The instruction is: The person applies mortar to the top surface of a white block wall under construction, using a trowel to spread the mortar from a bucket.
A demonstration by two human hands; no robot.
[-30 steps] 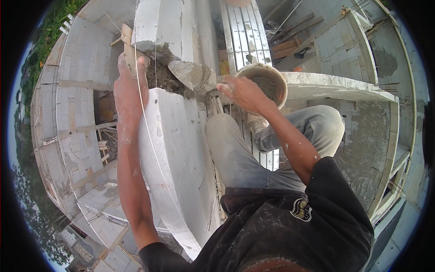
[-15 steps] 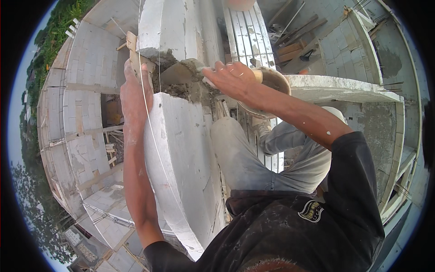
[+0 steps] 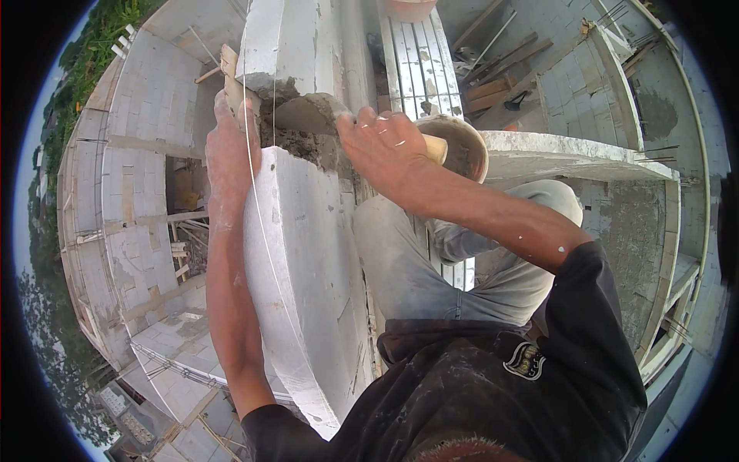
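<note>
Two bare hands work at a mortar-filled gap between pale wall blocks, one from each side. The right hand point(image 3: 385, 150) is closed around the handle of a trowel point(image 3: 308, 117), its wooden butt jutting out beyond the heel of the palm. The trowel's long axis runs crosswise to the wall — handle end to the right, blade reaching left over the mortar point(image 3: 304, 145) and toward the other hand.

Across the gap, the left hand point(image 3: 231, 142) grips a wooden board point(image 3: 229, 68) along the wall's outer side, the board's near end between thumb and fingers; where the fingertips press is hidden. The board lies roughly along the wall, so blade and board stand crosswise, with the mortar between them. The right hand is the nearer to the trowel, the left to the board.

A near block point(image 3: 308, 231) and a far block point(image 3: 296, 46) bound the gap. A white string point(image 3: 262, 227) passes close beside the left hand — whether they touch, I cannot tell. Just beyond the trowel's butt stands a bucket point(image 3: 480, 154).
</note>
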